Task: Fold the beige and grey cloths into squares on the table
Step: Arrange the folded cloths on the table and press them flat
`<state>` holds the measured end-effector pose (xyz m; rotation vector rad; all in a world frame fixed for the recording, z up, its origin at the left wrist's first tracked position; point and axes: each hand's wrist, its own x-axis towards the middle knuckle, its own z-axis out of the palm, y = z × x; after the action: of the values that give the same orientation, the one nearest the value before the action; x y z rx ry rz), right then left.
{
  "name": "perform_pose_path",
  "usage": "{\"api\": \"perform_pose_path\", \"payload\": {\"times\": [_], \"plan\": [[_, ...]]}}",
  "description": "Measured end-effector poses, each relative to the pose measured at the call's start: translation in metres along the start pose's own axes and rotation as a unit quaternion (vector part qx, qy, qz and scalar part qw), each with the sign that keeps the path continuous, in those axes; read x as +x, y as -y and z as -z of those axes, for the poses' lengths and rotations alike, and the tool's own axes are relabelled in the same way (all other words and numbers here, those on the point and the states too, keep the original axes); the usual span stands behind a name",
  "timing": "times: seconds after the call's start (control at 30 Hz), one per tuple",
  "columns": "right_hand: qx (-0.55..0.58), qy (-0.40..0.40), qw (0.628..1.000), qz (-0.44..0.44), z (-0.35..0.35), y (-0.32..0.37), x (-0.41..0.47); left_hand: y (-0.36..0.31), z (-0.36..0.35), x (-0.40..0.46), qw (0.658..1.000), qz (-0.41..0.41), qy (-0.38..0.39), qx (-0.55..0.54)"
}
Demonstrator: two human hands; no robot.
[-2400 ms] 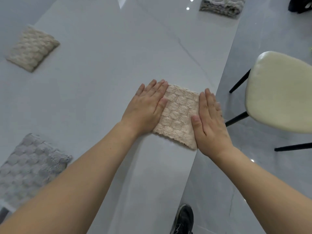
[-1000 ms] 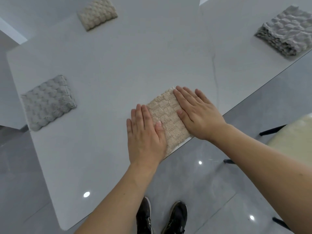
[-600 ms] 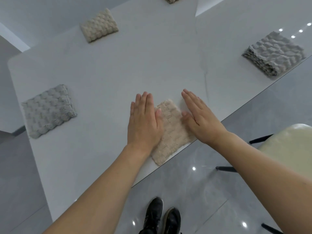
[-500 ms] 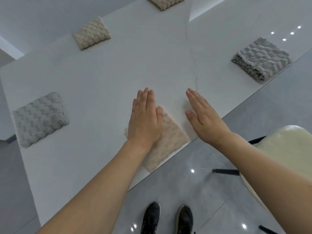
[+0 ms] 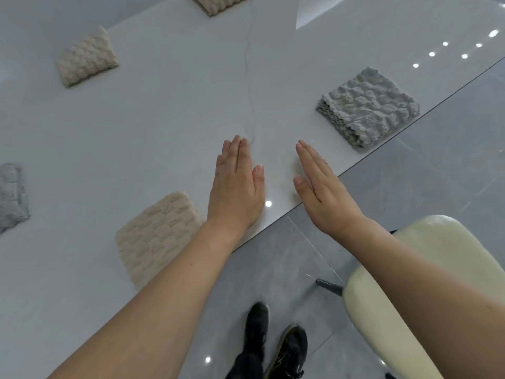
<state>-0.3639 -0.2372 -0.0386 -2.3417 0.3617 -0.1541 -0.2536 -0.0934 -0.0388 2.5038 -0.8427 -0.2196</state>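
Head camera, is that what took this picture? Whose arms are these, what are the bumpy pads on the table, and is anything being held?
Yes: the camera sits on a person's head and looks down. The left hand and right hand are flat, open and hold nothing. The pads are folded cloths on the grey table: a beige cloth beside the left forearm, two more beige ones farther off, a grey cloth on the right and another at the left edge. A cream chair stands alongside.

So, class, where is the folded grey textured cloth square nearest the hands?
In the head view, the folded grey textured cloth square lies at the table's right edge, beyond the right hand.
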Motion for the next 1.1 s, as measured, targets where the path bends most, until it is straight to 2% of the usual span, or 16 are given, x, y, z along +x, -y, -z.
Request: {"api": "perform_pose_path", "payload": {"times": [0.3, 0.4, 0.47, 0.6, 0.67, 0.73, 0.8, 1.0, 1.1], "plan": [[0.069, -0.037, 0.997, 0.011, 0.067, -0.061, 0.028, -0.052, -0.034, 0.032, 0.995, 0.061, -0.01, -0.073], [0.066, -0.063, 0.994, 0.063, 0.081, -0.065, 0.039, -0.063, -0.037, 0.037, 0.991, 0.077, -0.027, -0.106], [0.078, -0.063, 0.989, 0.104, 0.136, -0.101, 0.063, -0.122, -0.068, 0.074, 0.984, 0.11, -0.044, -0.132], [0.081, -0.068, 0.974, 0.198, 0.145, -0.098, 0.062, -0.131, -0.077, 0.075, 0.977, 0.124, -0.075, -0.159], [0.105, -0.094, 0.976, 0.164, 0.155, -0.119, 0.073, -0.14, -0.086, 0.081, 0.965, 0.153, -0.088, -0.194], [0.137, -0.137, 0.977, 0.086, 0.166, -0.139, 0.093, -0.149, -0.089, 0.089, 0.948, 0.188, -0.098, -0.239], [0.159, -0.141, 0.977, 0.026, 0.173, -0.153, 0.111, -0.159, -0.093, 0.099, 0.935, 0.199, -0.11, -0.274], [0.14, -0.028, 0.99, -0.007, 0.162, -0.171, 0.13, -0.196, -0.117, 0.126, 0.912, 0.212, -0.167, -0.309], [0.104, -0.002, 0.995, -0.005, 0.158, -0.177, 0.131, -0.205, -0.13, 0.13, 0.924, 0.185, -0.168, -0.289]]}}
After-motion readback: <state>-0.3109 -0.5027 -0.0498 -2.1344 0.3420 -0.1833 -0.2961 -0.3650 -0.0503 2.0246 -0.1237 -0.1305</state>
